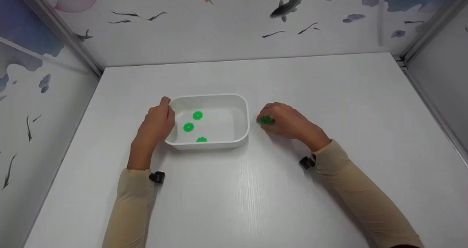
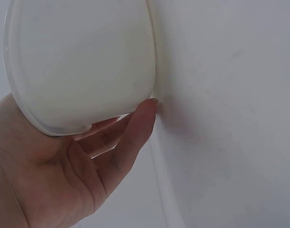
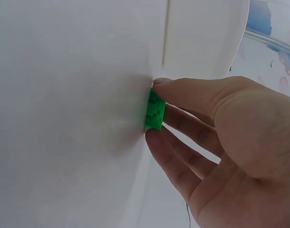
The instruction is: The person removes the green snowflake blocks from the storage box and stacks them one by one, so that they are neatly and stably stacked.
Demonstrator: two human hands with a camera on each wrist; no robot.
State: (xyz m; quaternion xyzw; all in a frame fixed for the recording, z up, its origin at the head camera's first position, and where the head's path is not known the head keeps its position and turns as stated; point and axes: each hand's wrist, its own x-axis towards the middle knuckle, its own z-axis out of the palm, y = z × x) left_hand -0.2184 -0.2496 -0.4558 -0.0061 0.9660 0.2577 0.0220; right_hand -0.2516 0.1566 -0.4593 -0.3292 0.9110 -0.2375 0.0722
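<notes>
The hands are both occupied, well apart across a white table (image 1: 234,208). By the left hand (image 1: 155,122), the left end of a white container (image 1: 219,120) is gripped, with the fingers spread along its outer wall and the palm set against the rim, as is shown by the left wrist view. By the right hand (image 1: 289,125), a green piece (image 3: 155,111) is pinched between the thumb and fingertips, a narrow hold; the piece is held right at the table surface, just beside the container's right end, and its edge is seen to be notched. The container is rectangular with rounded corners, and it is set upright on the table. Inside it, toward its left half, three green flower-shaped pieces are seen: one upper piece (image 1: 197,115), one middle piece (image 1: 188,127) just below and left of it, and one lower piece (image 1: 202,140) that is partly hidden by the near wall. Both forearms are covered by tan sleeves (image 1: 365,193), and a small black device (image 1: 158,177) is worn at each wrist. Behind the table, a white panel (image 1: 219,36) is decorated with painted fish (image 1: 287,10).
</notes>
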